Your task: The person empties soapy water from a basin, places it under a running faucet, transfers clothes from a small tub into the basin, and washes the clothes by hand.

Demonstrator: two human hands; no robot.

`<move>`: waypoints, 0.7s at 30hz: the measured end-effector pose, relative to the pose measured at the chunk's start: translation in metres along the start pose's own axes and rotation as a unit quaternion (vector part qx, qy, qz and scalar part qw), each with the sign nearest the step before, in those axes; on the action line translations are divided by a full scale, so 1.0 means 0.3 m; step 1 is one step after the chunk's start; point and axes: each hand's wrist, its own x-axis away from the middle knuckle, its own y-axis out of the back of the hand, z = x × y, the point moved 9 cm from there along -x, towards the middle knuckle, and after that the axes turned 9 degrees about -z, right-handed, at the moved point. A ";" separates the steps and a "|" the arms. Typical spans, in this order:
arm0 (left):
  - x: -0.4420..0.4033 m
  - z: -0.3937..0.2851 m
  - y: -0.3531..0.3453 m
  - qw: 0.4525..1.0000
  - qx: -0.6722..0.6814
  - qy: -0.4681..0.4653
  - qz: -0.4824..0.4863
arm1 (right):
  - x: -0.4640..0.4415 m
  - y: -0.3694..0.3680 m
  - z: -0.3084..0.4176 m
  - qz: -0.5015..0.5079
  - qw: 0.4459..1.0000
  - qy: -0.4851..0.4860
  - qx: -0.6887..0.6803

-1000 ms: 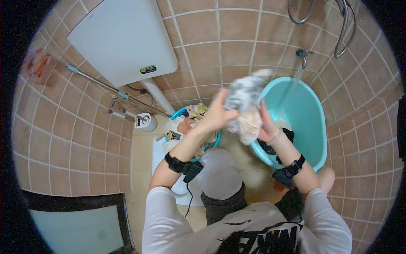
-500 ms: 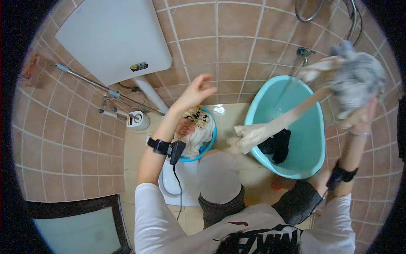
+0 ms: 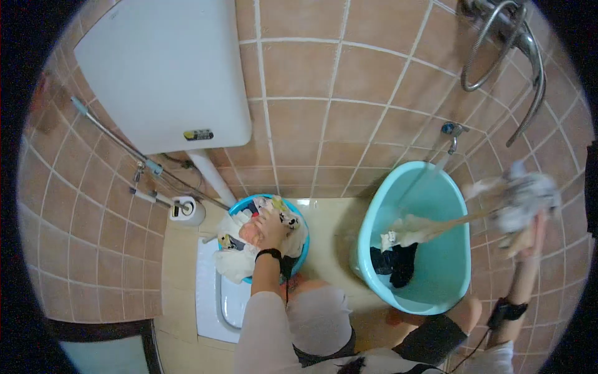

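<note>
My right hand, raised at the right beyond the tub, is closed round a bundle of grey and white clothes, blurred by motion. From it a long cream-coloured cloth strip stretches down into the light-green tub. Black clothes lie on the tub's bottom. My left hand rests on a heap of mixed clothes in a blue basin, its fingers spread over a peach-coloured patch. Part of those fingers is hard to make out.
A tap on the tiled wall points toward the tub, with a thin stream below it. A shower hose hangs above. The basin stands over a white squat toilet, under a white cistern. Beside it is a small white holder.
My left hand has come down from the air onto the clothes in the basin. The cream strip's loose end has swung from the tub's left rim to inside it. My view has tilted upward.
</note>
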 end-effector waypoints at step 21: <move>0.338 -0.724 1.102 0.739 0.536 -0.399 0.089 | 0.587 -1.089 -0.645 0.320 0.849 -0.381 -0.176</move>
